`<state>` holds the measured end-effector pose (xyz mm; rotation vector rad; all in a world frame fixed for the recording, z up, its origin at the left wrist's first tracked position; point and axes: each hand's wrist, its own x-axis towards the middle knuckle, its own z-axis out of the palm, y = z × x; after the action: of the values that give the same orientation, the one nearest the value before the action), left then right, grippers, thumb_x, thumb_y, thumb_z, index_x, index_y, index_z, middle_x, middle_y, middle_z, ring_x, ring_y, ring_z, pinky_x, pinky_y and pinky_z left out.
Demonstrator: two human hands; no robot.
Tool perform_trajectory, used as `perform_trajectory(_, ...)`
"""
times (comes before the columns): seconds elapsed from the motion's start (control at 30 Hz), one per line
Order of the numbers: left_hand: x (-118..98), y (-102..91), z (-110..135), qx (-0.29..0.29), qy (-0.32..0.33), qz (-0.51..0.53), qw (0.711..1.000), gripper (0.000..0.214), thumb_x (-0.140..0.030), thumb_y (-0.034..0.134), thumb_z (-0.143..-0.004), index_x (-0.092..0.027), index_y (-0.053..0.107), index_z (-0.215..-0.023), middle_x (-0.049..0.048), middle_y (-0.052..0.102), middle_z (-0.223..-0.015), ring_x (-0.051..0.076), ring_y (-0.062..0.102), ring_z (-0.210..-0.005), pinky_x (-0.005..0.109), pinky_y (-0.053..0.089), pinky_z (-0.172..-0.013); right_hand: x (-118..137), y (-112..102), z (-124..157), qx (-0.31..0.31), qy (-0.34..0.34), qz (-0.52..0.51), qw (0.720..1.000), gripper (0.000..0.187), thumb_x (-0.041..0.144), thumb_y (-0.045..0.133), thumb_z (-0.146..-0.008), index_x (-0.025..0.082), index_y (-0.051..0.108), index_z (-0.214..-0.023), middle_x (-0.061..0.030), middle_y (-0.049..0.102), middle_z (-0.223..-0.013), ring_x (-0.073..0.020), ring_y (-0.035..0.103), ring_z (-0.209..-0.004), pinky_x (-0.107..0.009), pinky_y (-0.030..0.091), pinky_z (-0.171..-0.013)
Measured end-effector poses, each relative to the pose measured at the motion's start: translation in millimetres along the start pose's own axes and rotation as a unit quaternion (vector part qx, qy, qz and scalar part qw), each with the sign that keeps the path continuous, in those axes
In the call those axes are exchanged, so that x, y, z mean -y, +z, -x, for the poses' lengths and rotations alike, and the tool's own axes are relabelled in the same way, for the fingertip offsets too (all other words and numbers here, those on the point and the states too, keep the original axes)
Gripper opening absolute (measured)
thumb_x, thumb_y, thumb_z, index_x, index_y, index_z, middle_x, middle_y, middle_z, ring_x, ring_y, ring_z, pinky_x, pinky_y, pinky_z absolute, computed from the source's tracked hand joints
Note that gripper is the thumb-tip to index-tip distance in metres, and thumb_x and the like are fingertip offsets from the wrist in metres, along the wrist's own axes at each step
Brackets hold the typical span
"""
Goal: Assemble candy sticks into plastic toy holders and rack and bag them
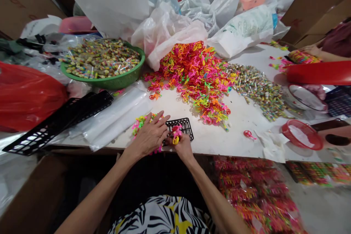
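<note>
Near the table's front edge lies a black plastic grid tray [188,128] with rows of round holes. My left hand [150,133] rests over its left part, palm down with fingers stretched out. Bright plastic pieces [138,125] in green, yellow and pink show beyond and under that hand. My right hand [182,147] is closed at the tray's near side, gripping small pink and yellow plastic toys [177,133]. Beyond the tray spreads a big heap of the same kind of toys [196,73], mostly pink, red and yellow.
A green basin [109,82] of small wrapped pieces stands back left, near black grid trays [60,120] and clear plastic bags [115,113]. Small tubes [260,87] are heaped at right, near a red basket [301,135]. Another person's arm [319,53] reaches in far right.
</note>
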<state>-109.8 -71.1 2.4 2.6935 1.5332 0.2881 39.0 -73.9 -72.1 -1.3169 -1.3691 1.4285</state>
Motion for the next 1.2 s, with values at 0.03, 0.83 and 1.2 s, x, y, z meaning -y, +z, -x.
perform_trajectory(0.03,-0.2,0.2,0.4,0.0,-0.003,0.0,1.0,0.032,-0.027,0.032,-0.089,-0.02,0.063,-0.089,0.0038,0.046,-0.134,0.029,0.028,-0.13,0.056,0.022,-0.102,0.2,3.0,2.0,0.002,-0.02,0.026,0.999,0.008,0.025,0.056,-0.066,0.018,0.056,-0.065,0.0016,0.057,-0.062,-0.0138,0.051,-0.058,-0.025,0.044,-0.056)
perform_trajectory(0.83,7.6,10.8,-2.0,-0.074,0.033,-0.027,0.996,0.031,-0.031,0.04,-0.085,-0.032,0.06,-0.109,0.0016,0.054,-0.126,0.029,0.036,-0.125,0.054,0.027,-0.099,83.9,-208.8,-76.4,-0.205,0.033,0.578,0.789,0.038,0.011,0.044,-0.078,0.019,0.06,-0.111,-0.0091,0.058,-0.105,-0.0201,0.056,-0.091,-0.026,0.04,-0.07)
perform_trajectory(1.2,4.7,9.3,-3.8,-0.073,0.023,-0.024,0.997,0.033,-0.033,0.039,-0.086,-0.033,0.058,-0.113,0.0016,0.054,-0.126,0.026,0.036,-0.126,0.052,0.024,-0.102,84.0,-213.9,-107.7,-0.053,-0.009,0.625,0.779,0.039,0.017,0.052,-0.074,0.029,0.06,-0.11,-0.0032,0.057,-0.11,-0.0186,0.056,-0.092,-0.023,0.037,-0.061)
